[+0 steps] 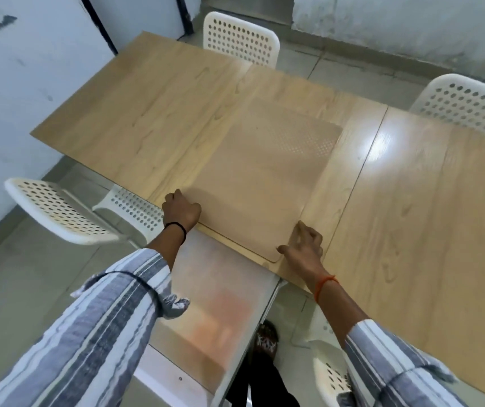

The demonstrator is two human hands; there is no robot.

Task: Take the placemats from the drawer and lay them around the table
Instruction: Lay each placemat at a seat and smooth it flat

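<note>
While flat, the placemat (260, 183) touches both hands.

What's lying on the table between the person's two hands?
In the head view, a tan placemat lies flat on the table between the left hand and right hand, each at a near corner.

Plain dining or break room, seen from above. A long wood-grain table (135, 113) made of joined panels is ringed by white perforated plastic chairs: one at the far end (239, 39), one far right of the grip (467, 104), one just left of it (59, 212). The floor (15, 289) is pale tile, the walls (15, 83) scuffed white paint. An open drawer (206, 304) projects from the near table edge.
</note>
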